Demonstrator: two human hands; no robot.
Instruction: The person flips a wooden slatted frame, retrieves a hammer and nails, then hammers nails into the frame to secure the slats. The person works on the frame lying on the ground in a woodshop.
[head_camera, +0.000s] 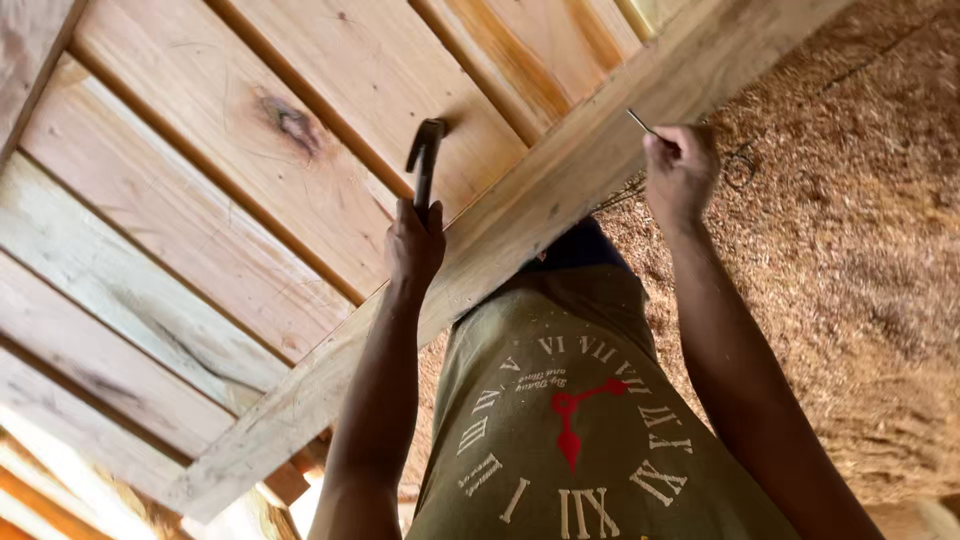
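Head view: slatted boards (200, 200) lie at the left, with a dark knot in one. A hammer (425, 160) is gripped by the handle in the left hand (415, 245), its head raised over the boards just beside the rail (520, 220). A nail (640, 122) is pinched upright in the right hand (680, 170) at the rail's far edge. For a clean strike, the nail is best kept plumb, fingers low, and first taps kept light. Sawdust (850, 250) is spread over the ground at the right, below the frame.
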